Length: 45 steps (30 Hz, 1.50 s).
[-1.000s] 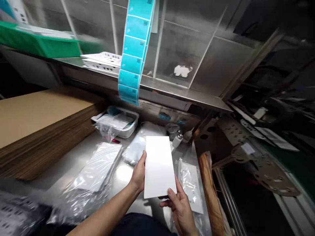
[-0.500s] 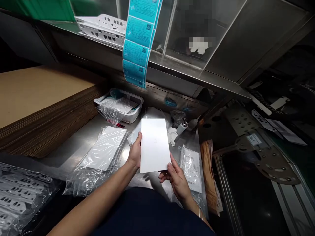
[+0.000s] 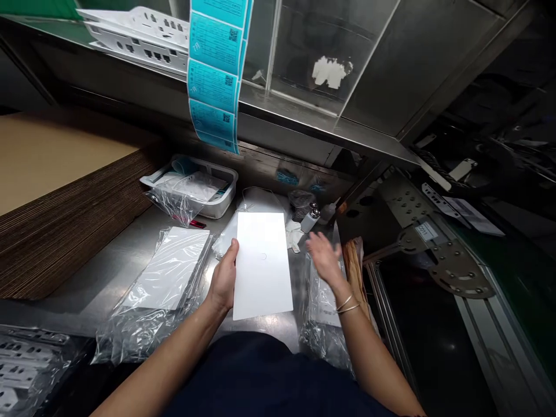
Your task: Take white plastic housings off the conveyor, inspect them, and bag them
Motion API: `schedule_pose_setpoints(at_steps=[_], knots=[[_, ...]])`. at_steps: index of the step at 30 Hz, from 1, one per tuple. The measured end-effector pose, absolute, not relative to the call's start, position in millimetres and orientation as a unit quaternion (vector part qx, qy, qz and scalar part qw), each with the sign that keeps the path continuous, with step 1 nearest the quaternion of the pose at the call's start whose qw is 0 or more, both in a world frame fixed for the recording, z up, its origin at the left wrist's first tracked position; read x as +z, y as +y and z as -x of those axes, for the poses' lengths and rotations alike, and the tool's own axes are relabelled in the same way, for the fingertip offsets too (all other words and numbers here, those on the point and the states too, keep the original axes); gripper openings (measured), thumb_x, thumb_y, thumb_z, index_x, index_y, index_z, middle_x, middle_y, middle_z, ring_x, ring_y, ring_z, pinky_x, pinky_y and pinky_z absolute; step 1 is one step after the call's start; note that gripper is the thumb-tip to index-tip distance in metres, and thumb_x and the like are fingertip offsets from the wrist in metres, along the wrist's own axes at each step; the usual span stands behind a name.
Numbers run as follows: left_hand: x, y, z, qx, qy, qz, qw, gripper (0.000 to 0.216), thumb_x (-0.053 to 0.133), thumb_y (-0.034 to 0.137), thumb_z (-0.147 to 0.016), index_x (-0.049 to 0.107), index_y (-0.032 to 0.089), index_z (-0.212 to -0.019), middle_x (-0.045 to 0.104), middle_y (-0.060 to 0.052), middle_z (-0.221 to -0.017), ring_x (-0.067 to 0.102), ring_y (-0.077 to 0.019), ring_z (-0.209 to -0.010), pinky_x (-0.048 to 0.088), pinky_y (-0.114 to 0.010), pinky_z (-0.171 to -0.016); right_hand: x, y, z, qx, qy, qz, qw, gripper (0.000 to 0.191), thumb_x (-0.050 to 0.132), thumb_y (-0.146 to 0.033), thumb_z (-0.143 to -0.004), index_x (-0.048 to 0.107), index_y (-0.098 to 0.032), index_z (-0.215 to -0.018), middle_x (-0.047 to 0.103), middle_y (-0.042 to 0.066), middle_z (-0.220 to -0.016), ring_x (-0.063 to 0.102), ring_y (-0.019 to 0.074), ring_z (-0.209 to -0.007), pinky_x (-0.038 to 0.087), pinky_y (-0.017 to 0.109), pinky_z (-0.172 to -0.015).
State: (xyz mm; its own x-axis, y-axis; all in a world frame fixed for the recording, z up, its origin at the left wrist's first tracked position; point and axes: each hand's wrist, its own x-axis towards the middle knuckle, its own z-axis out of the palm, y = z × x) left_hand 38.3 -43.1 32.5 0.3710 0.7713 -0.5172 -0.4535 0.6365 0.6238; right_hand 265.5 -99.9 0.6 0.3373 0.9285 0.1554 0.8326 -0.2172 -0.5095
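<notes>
- The left hand [image 3: 223, 281] gripped a plain white panel [image 3: 262, 264] by its left long edge, thumb on the face and fingers hidden behind it.
- The white panel was held just above the steel bench [image 3: 125, 255], its long axis running away from the person, leaning slightly left at the far end; a small round mark sat near its middle.
- The right hand [image 3: 324, 258] was off the panel, open with fingers spread and blurred, just to the right of the panel's far right corner, so the left hand was the only one in contact.
- Below the right hand, right of the panel, lay a bagged white part [image 3: 324, 301] in clear plastic, its long axis roughly parallel to the panel.
- Left of the panel lay a stack of bagged panels [image 3: 167, 278], near but not touching it; bare bench showed between stack and panel only as a narrow strip.
- Beyond the panel's far edge sat a white tray [image 3: 217, 202] with loose plastic, and a small bottle [image 3: 310, 219] just right of that edge.
- A strip of blue labels [image 3: 214, 87] hung above, well behind the panel, clear of it.
- A cardboard stack [image 3: 65, 202] bounded the bench far left of the panel; a brown wrapped bar [image 3: 354, 260] and a machine frame closed the right side.
</notes>
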Motion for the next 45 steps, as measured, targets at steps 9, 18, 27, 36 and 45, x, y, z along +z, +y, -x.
schedule_pose_setpoints(at_steps=[9,18,27,36,45], knots=[[32,-41,-39,0.391,0.423,-0.164,0.801,0.047,0.051,0.048,-0.087,0.063,0.01,-0.112,0.072,-0.013,-0.091,0.068,-0.0301,-0.087,0.058,-0.04,-0.075,7,-110,-229,0.097,-0.542,0.652,0.521,0.021,0.053,-0.035,-0.088,0.068,-0.02,-0.086,0.064,0.004,-0.081,0.058,0.0171,-0.08,0.045,0.031,-0.077],[29,-50,-40,0.45,0.382,-0.248,0.768,0.042,0.056,0.045,-0.086,0.062,0.017,-0.116,0.071,-0.009,-0.1,0.065,-0.0273,-0.097,0.054,-0.033,-0.084,13,-83,-189,0.347,-0.425,0.644,0.533,0.078,0.07,-0.05,-0.071,0.037,-0.021,-0.136,0.059,0.01,-0.118,0.058,0.0216,-0.1,0.05,0.034,-0.082],[18,-46,-30,0.433,0.402,-0.176,0.787,0.052,0.052,0.051,-0.086,0.061,0.008,-0.112,0.071,-0.014,-0.087,0.068,-0.0303,-0.078,0.057,-0.041,-0.07,-9,-84,-199,0.334,-0.148,0.56,0.744,0.048,0.054,-0.056,-0.081,0.055,-0.016,-0.106,0.063,0.005,-0.087,0.062,0.0144,-0.072,0.053,0.029,-0.061],[11,-31,-31,0.415,0.39,-0.136,0.81,0.055,0.044,0.055,-0.087,0.061,0.008,-0.111,0.07,-0.015,-0.092,0.068,-0.029,-0.078,0.057,-0.042,-0.07,-38,-111,-213,0.331,-0.098,0.56,0.753,0.034,0.073,-0.042,-0.066,0.057,-0.017,-0.083,0.047,-0.008,-0.062,0.044,0.0044,-0.049,0.044,0.018,-0.048],[28,-60,-49,0.365,0.299,-0.479,0.74,0.081,0.072,0.039,-0.074,0.032,0.021,-0.143,0.044,-0.012,-0.14,0.053,-0.0288,-0.116,0.048,-0.037,-0.095,-32,-104,-171,0.56,-0.164,0.535,0.611,0.059,0.048,-0.068,-0.079,0.063,-0.014,-0.097,0.063,0.004,-0.069,0.06,0.0161,-0.064,0.048,0.026,-0.054]])
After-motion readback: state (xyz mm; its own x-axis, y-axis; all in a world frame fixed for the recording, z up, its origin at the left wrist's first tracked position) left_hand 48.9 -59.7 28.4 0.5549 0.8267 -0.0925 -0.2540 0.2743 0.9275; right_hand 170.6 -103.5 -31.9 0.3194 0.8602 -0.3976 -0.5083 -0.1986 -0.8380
